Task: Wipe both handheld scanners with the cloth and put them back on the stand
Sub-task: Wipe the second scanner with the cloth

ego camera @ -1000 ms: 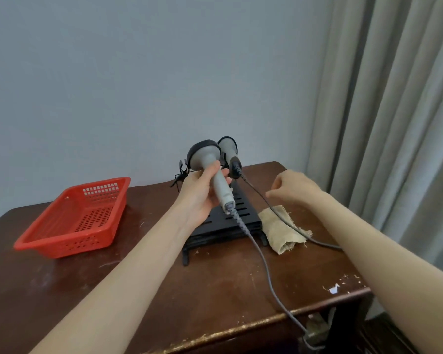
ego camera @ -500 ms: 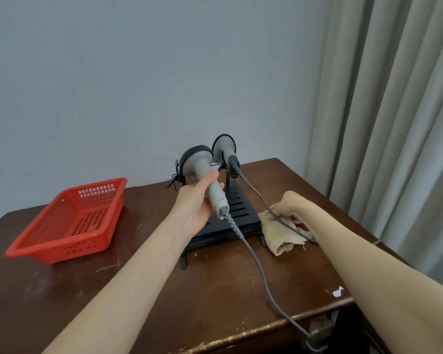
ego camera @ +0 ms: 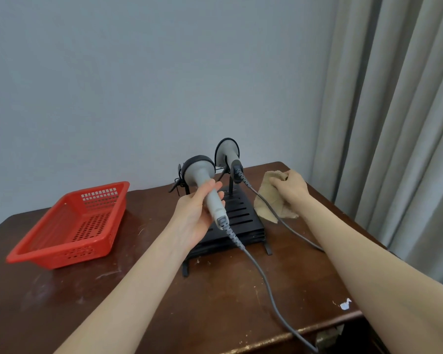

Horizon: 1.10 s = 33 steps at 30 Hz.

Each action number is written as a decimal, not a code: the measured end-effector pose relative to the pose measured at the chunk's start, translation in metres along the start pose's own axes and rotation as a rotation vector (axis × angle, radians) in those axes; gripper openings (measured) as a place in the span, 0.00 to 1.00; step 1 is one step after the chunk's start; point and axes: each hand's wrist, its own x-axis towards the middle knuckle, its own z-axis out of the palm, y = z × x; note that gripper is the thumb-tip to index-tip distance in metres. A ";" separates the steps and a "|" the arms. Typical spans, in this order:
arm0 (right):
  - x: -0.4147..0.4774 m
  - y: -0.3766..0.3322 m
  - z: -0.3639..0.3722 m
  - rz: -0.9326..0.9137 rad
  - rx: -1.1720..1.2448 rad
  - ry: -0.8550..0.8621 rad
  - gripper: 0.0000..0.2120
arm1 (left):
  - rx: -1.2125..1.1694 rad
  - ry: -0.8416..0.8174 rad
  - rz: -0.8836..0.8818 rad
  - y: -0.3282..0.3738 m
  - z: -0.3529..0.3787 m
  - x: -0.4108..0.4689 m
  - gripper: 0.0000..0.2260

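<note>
My left hand (ego camera: 195,213) grips the handle of a grey handheld scanner (ego camera: 202,180), held upright above the black slotted stand (ego camera: 241,218). Its grey cable (ego camera: 266,290) trails down over the table's front edge. A second grey scanner (ego camera: 228,154) sits on the stand's rear holder, its own cable running off to the right. My right hand (ego camera: 290,186) holds a tan cloth (ego camera: 271,198) lifted off the table to the right of the stand; the cloth's lower end hangs down near the tabletop.
A red perforated plastic basket (ego camera: 69,226) stands at the left on the dark wooden table (ego camera: 113,302). Grey curtains (ego camera: 394,123) hang at the right, past the table's edge. A grey wall is behind.
My right hand dropped onto the cloth, took hold of it and raised it off the table. My left hand keeps the scanner in about the same spot.
</note>
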 end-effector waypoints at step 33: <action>-0.076 -0.087 0.046 -0.602 0.159 0.039 0.15 | -0.071 0.000 0.072 0.006 0.005 -0.034 0.07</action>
